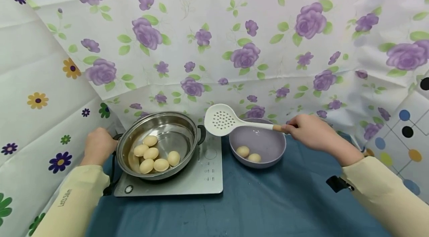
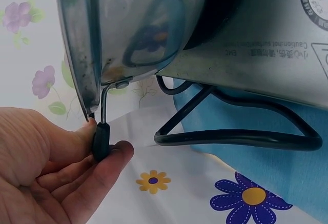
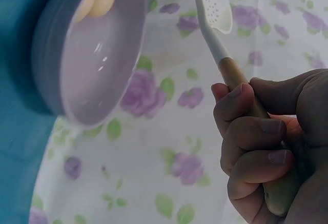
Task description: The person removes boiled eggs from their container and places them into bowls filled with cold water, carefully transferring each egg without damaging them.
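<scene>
My left hand (image 1: 99, 146) pinches the black side handle (image 2: 101, 142) of a steel pot (image 1: 181, 119) between thumb and fingers. Several pale brown eggs (image 1: 151, 154) lie inside the pot, gathered toward its near left side. With curled fingers my right hand (image 1: 310, 132) grips the wooden end of a white slotted skimmer (image 1: 221, 119). Its perforated head is bare and hangs between the pot and a lilac bowl (image 1: 264, 142), level with their far rims. Two eggs (image 1: 248, 154) rest at the bottom left of that bowl.
Under the pot is a flat silver induction cooker (image 1: 211, 170) on a blue tablecloth (image 1: 234, 207). A black wire stand (image 2: 241, 138) pokes out beside the cooker's left edge. Flowered sheeting (image 1: 214, 43) hangs close behind and along both sides.
</scene>
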`<state>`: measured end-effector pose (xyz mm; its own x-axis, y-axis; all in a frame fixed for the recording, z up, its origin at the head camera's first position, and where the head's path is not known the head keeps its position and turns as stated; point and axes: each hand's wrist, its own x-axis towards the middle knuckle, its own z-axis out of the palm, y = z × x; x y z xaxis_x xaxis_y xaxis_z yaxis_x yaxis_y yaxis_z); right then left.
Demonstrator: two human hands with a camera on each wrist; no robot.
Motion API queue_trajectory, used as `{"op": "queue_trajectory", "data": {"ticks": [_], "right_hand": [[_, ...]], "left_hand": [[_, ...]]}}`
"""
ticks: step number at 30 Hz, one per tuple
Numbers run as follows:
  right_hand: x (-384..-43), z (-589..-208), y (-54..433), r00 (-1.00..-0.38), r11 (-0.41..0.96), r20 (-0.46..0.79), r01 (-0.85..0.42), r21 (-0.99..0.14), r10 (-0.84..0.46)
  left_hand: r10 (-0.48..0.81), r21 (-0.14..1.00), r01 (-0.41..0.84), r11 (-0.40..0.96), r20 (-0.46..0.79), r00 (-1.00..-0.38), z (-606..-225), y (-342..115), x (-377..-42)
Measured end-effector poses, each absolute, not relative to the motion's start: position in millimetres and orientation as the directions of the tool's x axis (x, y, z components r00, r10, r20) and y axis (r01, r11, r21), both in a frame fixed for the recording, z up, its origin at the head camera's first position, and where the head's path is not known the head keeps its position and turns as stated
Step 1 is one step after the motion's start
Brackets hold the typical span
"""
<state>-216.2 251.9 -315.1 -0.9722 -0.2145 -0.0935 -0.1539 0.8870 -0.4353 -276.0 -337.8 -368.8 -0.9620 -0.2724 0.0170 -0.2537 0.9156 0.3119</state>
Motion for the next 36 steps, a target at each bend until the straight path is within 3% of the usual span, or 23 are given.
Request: {"op": "queue_trajectory", "data": {"ticks": [8,16,28,36], "right_hand": [[-220,-307,209,-0.964,0.893,0.005,-0.248,-0.375,-0.265],[-223,-302,170,-0.954,0.896,0.044,-0.294,-0.332,-0.296],[-229,-310,114,-0.927,0.921,0.074,-0.375,-0.105,-0.369],[-231,-313,93,-0.932,0.934,0.059,-0.357,0.01,-0.357]], "left_hand": [[-0.251,0.293,-0.224,0.929,0.056,-0.966,-368,-337,-277],[-0.27,0.29,-0.254,0.923,0.016,-0.963,-368,-335,-277],[-0.233,0.294,-0.204,0.934,0.068,-0.97,-368,-337,-272],[-0.247,0.296,-0.221,0.929,0.051,-0.968,-364,-336,-273]]}}
